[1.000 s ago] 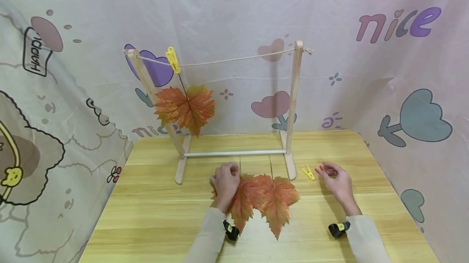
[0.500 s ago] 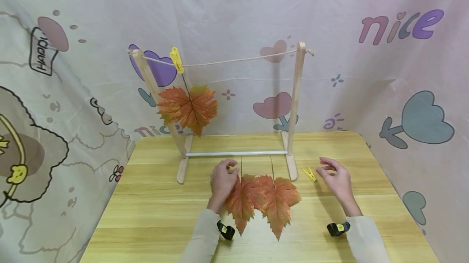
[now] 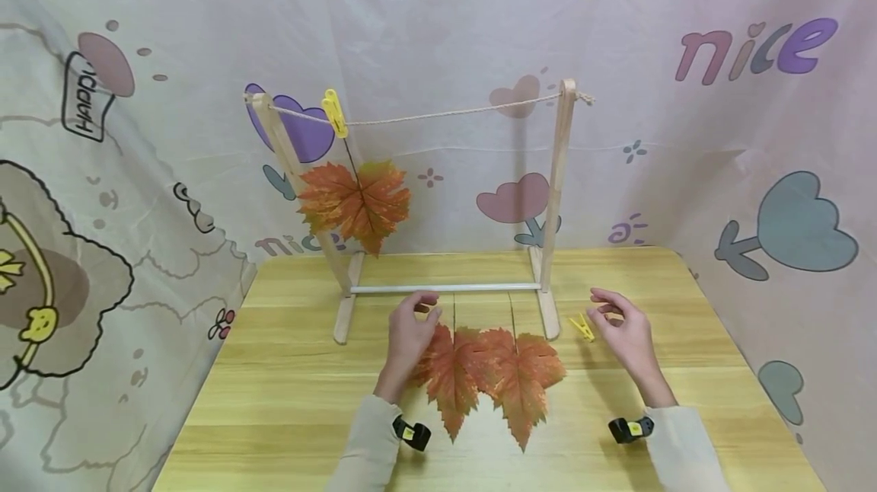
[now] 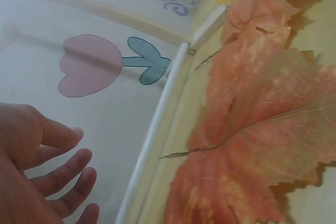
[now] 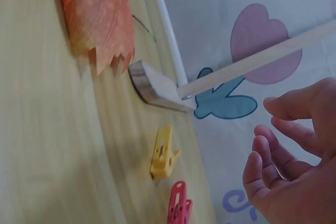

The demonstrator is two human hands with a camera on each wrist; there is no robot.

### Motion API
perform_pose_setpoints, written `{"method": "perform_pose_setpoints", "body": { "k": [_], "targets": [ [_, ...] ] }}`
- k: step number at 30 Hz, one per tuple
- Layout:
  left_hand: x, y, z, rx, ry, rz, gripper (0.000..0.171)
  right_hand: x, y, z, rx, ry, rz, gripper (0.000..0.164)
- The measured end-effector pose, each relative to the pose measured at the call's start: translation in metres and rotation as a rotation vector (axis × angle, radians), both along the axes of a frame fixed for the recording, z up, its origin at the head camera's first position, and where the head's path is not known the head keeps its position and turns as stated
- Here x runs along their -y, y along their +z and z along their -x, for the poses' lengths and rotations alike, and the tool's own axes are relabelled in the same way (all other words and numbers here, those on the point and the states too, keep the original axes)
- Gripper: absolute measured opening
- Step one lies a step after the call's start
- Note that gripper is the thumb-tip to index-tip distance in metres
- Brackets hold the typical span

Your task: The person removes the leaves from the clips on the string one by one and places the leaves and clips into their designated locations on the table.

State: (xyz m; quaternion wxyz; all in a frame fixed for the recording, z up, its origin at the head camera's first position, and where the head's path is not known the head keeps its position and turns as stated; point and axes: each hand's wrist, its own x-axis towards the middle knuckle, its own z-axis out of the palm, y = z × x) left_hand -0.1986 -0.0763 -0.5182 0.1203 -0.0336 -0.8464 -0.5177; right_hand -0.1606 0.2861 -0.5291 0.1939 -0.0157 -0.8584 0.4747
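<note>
Two orange-red maple leaves lie side by side on the table, the left leaf (image 3: pixel 452 378) and the right leaf (image 3: pixel 521 378), stems pointing away from me. My left hand (image 3: pixel 409 332) hovers at the left leaf's upper left edge, fingers loosely bent, holding nothing. On the right, my right hand (image 3: pixel 626 332) is raised with relaxed fingers and nothing in them. Near it lie a yellow clothespin (image 3: pixel 582 327) and a red clothespin (image 5: pixel 179 203); the hand largely hides the red one in the head view. Another yellow clothespin (image 3: pixel 335 113) holds a third leaf (image 3: pixel 359 202) on the rope.
A wooden stand rises at the back, with a left post (image 3: pixel 277 134), a right post (image 3: pixel 558 180) and a white crossbar (image 3: pixel 445 288). The rope (image 3: pixel 445 116) sags slightly between the post tops. A printed cloth (image 3: pixel 438 35) hangs behind the table (image 3: pixel 274 400).
My left hand has lifted off the left leaf and shifted left, its fingers spreading apart. My right hand has risen slightly from beside the red clothespin. The leaves stay put.
</note>
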Motion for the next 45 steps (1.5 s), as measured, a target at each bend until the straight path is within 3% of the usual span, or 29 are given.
{"method": "perform_pose_setpoints", "body": {
  "k": [8,17,22,38,45],
  "targets": [
    [0.008,0.015,-0.005,0.008,-0.023,-0.058,0.016,0.011,0.011,0.000,0.002,0.031,-0.007,0.033],
    [0.018,0.027,-0.009,-0.039,-0.016,-0.039,0.020,0.021,0.019,0.003,-0.043,0.069,0.014,0.035],
    [0.022,0.034,-0.012,-0.022,-0.012,-0.054,0.022,0.027,0.026,0.002,-0.061,0.103,0.043,0.037],
    [0.033,0.047,-0.016,-0.046,-0.003,-0.057,0.025,0.048,0.038,0.007,-0.092,0.179,0.079,0.036],
    [0.039,0.056,-0.016,-0.083,-0.004,-0.087,0.024,0.070,0.078,-0.004,-0.111,0.214,0.103,0.035]
  ]
}}
